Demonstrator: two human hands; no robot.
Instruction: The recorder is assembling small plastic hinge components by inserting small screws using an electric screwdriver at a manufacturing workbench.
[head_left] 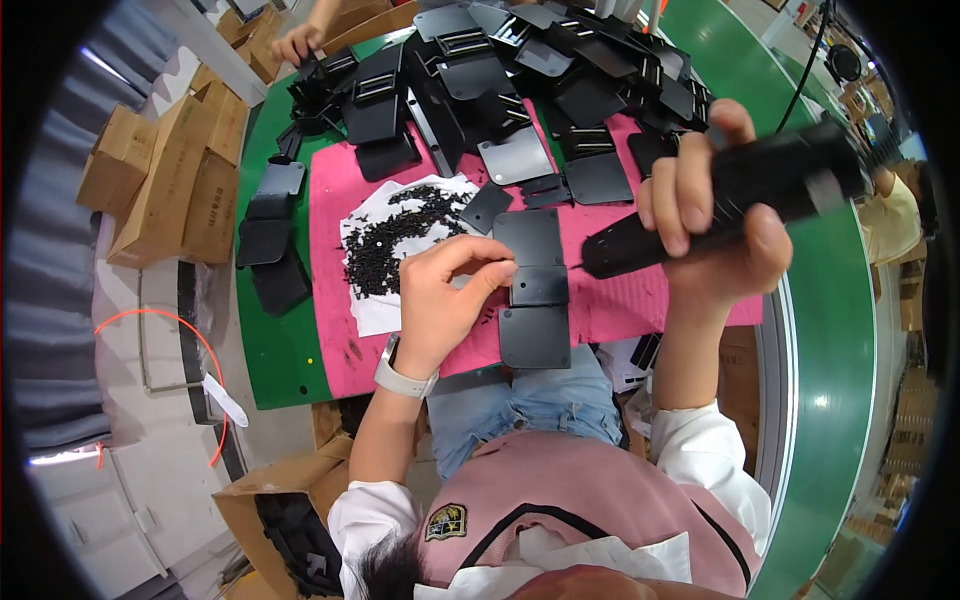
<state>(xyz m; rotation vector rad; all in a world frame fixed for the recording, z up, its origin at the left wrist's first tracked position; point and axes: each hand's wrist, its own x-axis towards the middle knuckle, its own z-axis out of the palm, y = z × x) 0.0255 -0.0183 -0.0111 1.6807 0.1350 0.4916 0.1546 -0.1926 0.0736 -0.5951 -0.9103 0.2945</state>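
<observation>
My right hand (700, 205) is wrapped round a black electric screwdriver (740, 190), tilted so that its thin bit points left. The bit's tip is just right of a black hinged plate assembly (535, 335), which lies on the pink mat with two wide panels and a narrower middle piece. My left hand (450, 290) has thumb and forefinger pinched together at the left edge of the middle piece. Whatever the pinch holds, if anything, is too small to make out. Left of this hand, a heap of small black screws (375, 255) lies on a white cloth (375, 318).
A big pile of black plates and brackets (480, 75) covers the far side of the green table (270, 355) and pink mat (340, 200). Another person's hand (298, 45) reaches in at the far left. Cardboard boxes (170, 190) stand beyond the left edge.
</observation>
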